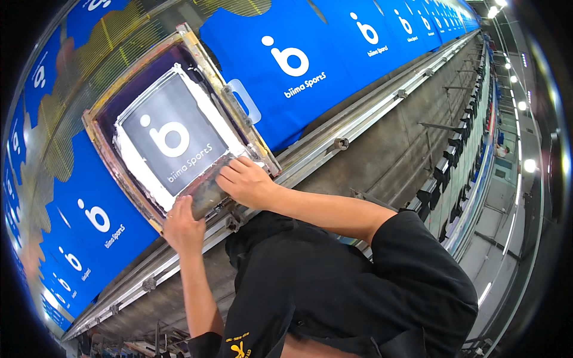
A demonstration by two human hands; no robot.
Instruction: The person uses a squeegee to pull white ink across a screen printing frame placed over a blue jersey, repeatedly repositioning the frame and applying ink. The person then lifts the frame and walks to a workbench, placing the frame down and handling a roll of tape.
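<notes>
A screen-printing frame (122, 182) with worn, ink-stained edges lies tilted over the blue fabric in front of me. Its grey mesh (134, 140) carries a white round logo with lettering, and thick white ink (138, 164) borders this window. Along the near side of the mesh lies a dark, stained squeegee (206, 196). My left hand (184, 227) is closed round its left end, while my right hand (248, 184) wraps its right end with the fingers bent over the top. The squeegee's blade edge is hidden. A translucent plastic piece (249, 102) juts from the frame's right side.
Blue fabric panels (334, 53) with white logos run along the long table to both sides. A metal rail (370, 128) with knobs follows the table's near edge. Yellow-striped table surface (122, 45) shows between the panels. Beyond the rail, dark pieces (444, 173) line another long row.
</notes>
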